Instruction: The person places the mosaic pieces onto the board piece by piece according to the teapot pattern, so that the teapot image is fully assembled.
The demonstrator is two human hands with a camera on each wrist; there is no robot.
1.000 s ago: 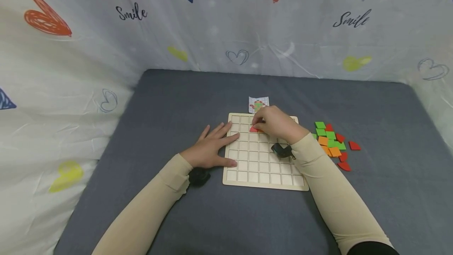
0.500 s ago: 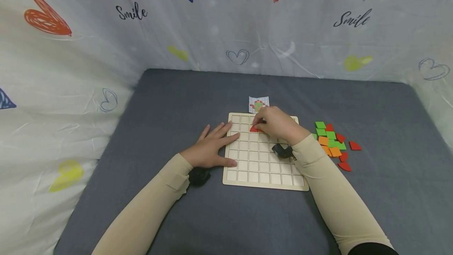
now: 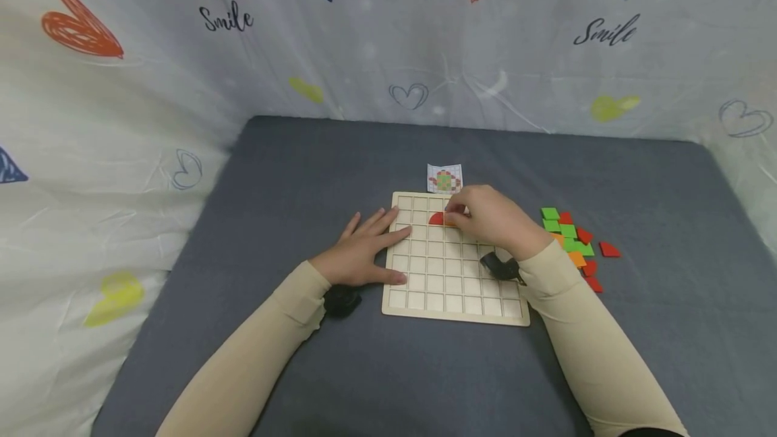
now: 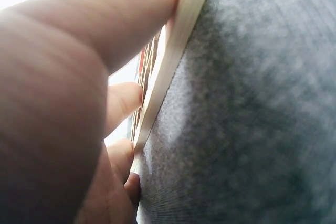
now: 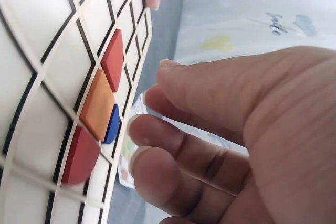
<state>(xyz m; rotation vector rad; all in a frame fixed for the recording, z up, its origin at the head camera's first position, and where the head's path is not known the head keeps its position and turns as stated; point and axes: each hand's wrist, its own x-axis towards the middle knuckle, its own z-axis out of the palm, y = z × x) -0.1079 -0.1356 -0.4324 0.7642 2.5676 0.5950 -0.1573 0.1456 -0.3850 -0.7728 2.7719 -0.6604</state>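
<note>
My left hand (image 3: 361, 255) lies with spread fingers along the left border of the pale wooden grid board (image 3: 434, 305); its thumb presses the edge in the left wrist view. Over the board's upper part is my right hand (image 3: 494, 218), fingers loosely bent. In the right wrist view, no piece shows between its thumb (image 5: 210, 85) and fingertips. Beside them, a row in the grid holds a red round-cornered tile (image 5: 113, 60), an orange square tile (image 5: 98, 106) and a second red tile (image 5: 81, 156). A small blue piece (image 5: 112, 124) adjoins the orange one.
A small printed pattern card (image 3: 445, 179) lies just beyond the board's far edge. Right of the board is a loose group of green tiles (image 3: 567, 230), orange tiles (image 3: 577, 259) and red tiles (image 3: 610, 249), partly behind the right sleeve. A patterned curtain (image 3: 364, 39) hangs behind the grey tabletop (image 3: 315, 174).
My right hand has shifted a little to the right and lifted off the left red tile, uncovering more of it and of the card. The left hand has stayed in place.
</note>
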